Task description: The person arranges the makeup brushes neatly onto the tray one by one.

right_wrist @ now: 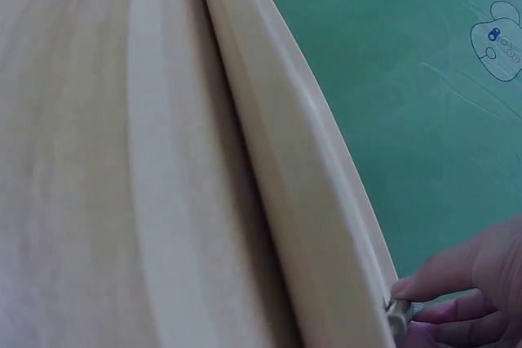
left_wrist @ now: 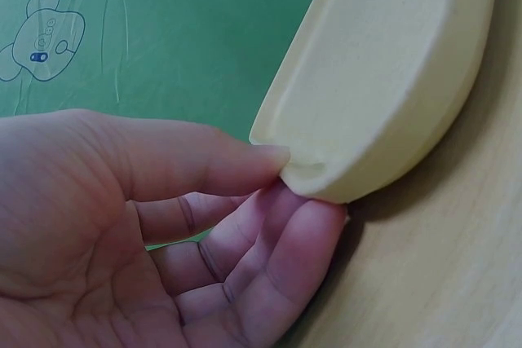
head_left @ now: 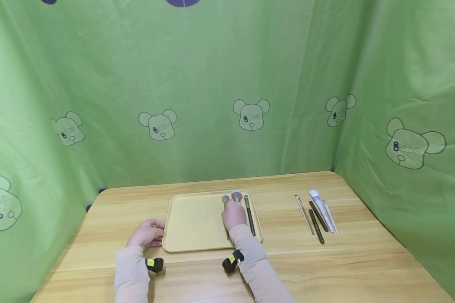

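Observation:
A shallow cream tray [head_left: 197, 223] lies on the wooden table. My left hand [head_left: 148, 233] holds its left rim, with the thumb on top and fingers curled underneath in the left wrist view. Over the tray's right part, my right hand [head_left: 234, 215] pinches an olive-handled makeup brush [head_left: 225, 198], whose small bristle head points away from me. A wider-headed makeup brush [head_left: 236, 196] lies beside it, its handle hidden by the hand. Along the right rim rests a slim dark makeup brush [head_left: 250, 216]. The right wrist view shows thumb and fingers [right_wrist: 457, 283] around a greenish handle end.
Right of the tray, several more makeup brushes lie on the table [head_left: 280, 269]: a large white-headed brush [head_left: 322, 210], dark-handled brushes [head_left: 316, 227] and thin light ones [head_left: 305, 214]. A green curtain [head_left: 204, 75] with bear heads hangs behind and at both sides.

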{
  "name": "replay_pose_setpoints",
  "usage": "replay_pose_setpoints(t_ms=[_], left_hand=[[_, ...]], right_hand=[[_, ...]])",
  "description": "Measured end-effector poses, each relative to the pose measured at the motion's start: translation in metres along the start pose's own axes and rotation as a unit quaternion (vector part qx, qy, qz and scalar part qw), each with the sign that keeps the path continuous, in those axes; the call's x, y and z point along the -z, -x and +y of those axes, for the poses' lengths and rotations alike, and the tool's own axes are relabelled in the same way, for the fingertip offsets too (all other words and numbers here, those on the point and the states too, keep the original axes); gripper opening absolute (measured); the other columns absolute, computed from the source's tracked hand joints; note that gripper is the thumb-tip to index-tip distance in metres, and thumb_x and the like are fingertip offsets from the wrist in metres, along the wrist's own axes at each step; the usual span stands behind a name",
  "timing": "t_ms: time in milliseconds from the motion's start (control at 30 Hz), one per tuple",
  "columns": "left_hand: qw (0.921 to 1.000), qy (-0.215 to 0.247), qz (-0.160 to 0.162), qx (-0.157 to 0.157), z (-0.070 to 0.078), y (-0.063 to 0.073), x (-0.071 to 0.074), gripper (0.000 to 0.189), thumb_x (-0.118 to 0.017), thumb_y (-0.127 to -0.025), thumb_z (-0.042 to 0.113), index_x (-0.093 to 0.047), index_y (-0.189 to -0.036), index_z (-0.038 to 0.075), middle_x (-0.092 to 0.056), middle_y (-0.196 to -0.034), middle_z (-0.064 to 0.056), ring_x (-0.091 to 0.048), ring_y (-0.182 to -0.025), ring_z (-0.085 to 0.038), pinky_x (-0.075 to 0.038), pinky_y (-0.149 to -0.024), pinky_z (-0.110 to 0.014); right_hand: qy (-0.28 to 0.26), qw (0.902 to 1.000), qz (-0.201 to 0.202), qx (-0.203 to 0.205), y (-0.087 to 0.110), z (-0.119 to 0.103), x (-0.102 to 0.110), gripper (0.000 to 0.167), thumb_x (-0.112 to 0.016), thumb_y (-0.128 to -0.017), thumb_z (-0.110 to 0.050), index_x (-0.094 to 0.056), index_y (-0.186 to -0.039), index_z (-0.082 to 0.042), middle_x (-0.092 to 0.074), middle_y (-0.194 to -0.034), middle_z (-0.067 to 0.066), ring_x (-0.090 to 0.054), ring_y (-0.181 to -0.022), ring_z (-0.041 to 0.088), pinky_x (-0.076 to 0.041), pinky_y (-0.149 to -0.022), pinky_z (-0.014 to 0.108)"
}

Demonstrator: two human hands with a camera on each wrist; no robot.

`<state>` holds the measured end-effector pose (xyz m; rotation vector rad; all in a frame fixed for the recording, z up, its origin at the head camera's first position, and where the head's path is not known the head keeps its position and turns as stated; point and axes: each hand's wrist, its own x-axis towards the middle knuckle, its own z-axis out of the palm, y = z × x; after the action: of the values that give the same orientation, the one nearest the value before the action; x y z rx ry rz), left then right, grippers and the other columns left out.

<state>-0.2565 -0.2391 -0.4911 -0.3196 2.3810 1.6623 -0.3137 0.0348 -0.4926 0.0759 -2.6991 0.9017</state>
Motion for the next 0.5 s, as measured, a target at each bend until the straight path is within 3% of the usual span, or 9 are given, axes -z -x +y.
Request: replay_pose_setpoints(t_ms=[333, 500], left_hand=[[1.0, -0.002, 0.002, -0.001, 0.0013, 0.0015, 0.0004, 0.028, -0.058, -0.086, -0.003, -0.052, -0.113, -0.011, -0.061, -0.082, -0.011, -0.061, -0.067, -0.016, -0.059, -0.062, -0.03], [1.0, 0.001, 0.002, -0.001, 0.0014, 0.0011, 0.0005, 0.028, -0.057, -0.086, -0.003, -0.052, -0.112, -0.011, -0.061, -0.081, -0.01, -0.06, -0.066, -0.016, -0.059, -0.061, -0.029]], right_hand=[[0.011, 0.9999, 0.004, 0.001, 0.0016, -0.0023, -0.0002, 0.007, -0.065, -0.074, 0.004, -0.064, -0.07, -0.001, -0.068, -0.07, 0.018, -0.065, -0.058, 0.031, -0.052, -0.049, 0.04], [0.015, 0.9999, 0.004, 0.002, 0.0022, -0.0025, -0.0014, 0.007, -0.065, -0.073, 0.005, -0.065, -0.074, -0.001, -0.069, -0.073, 0.019, -0.066, -0.06, 0.033, -0.053, -0.05, 0.041]])
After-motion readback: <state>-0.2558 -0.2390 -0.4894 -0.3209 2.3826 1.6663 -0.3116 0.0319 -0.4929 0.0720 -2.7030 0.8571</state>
